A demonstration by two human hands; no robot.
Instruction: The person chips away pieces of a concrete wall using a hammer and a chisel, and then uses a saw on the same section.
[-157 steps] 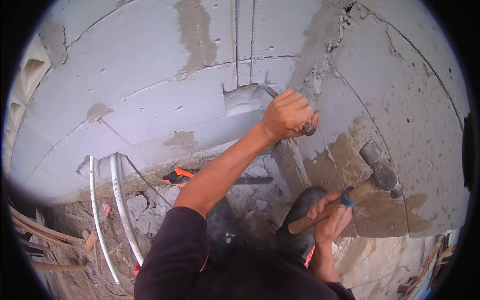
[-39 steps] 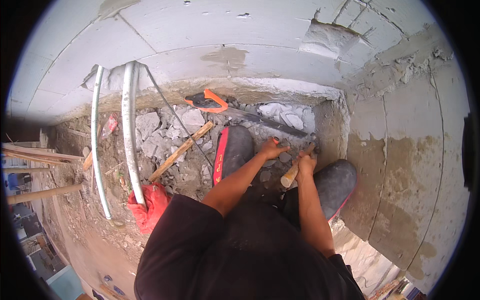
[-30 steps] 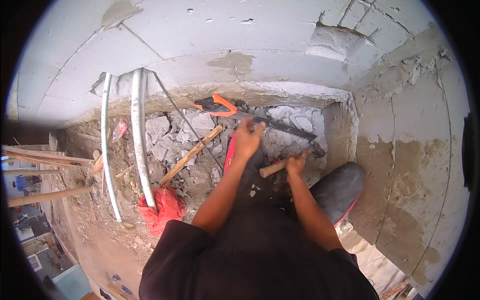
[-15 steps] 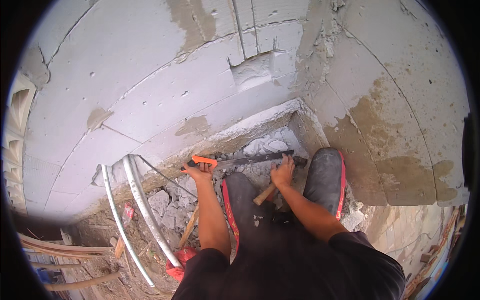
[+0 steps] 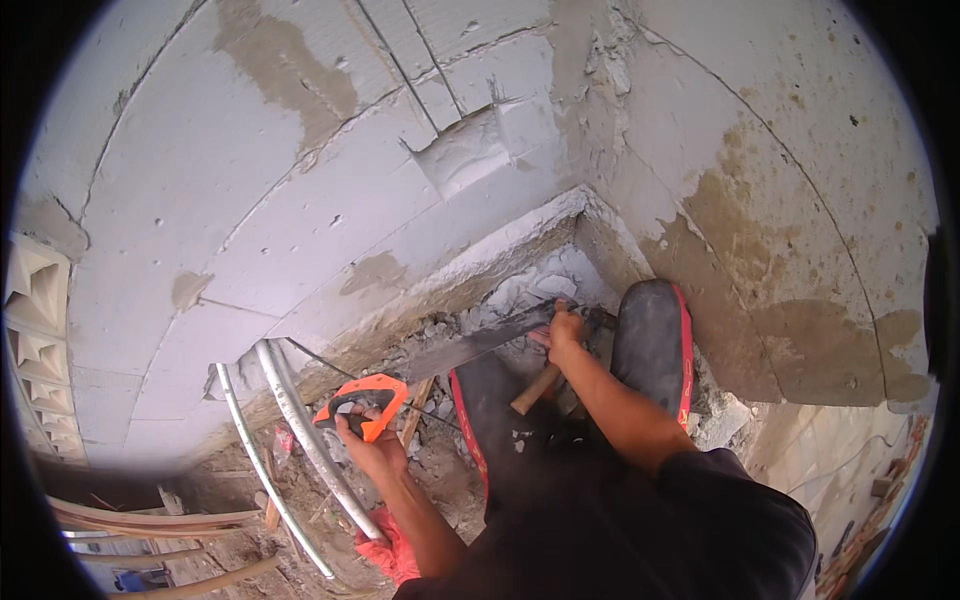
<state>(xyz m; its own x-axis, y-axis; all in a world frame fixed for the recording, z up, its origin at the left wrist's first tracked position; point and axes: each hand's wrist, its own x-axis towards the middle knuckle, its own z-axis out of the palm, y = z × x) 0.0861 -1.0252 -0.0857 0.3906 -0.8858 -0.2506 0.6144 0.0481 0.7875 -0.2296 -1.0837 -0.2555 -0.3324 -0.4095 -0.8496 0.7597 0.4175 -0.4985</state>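
A hand saw [image 5: 470,345] with an orange and black handle lies slantwise in front of my knees, its blade showing broadside. My left hand [image 5: 374,447] is closed on the handle. At the other end my right hand [image 5: 563,331] grips the blade near its tip. Just below my right hand, between my legs, is a hammer [image 5: 537,388]; its wooden handle shows, and its head is mostly hidden behind my right hand and forearm.
A pale block wall [image 5: 300,250] with a cut recess [image 5: 465,152] rises ahead, meeting another wall [image 5: 760,250] at the right corner. White lumps of rubble [image 5: 550,277] lie in the corner. Two pale pipes [image 5: 295,415] come out of the wall at left, near a red bag [image 5: 390,548].
My left hand has swung the saw's handle down and left, toward me. The blade has turned from nearly edge-on to broadside. My right hand stays near the tip.
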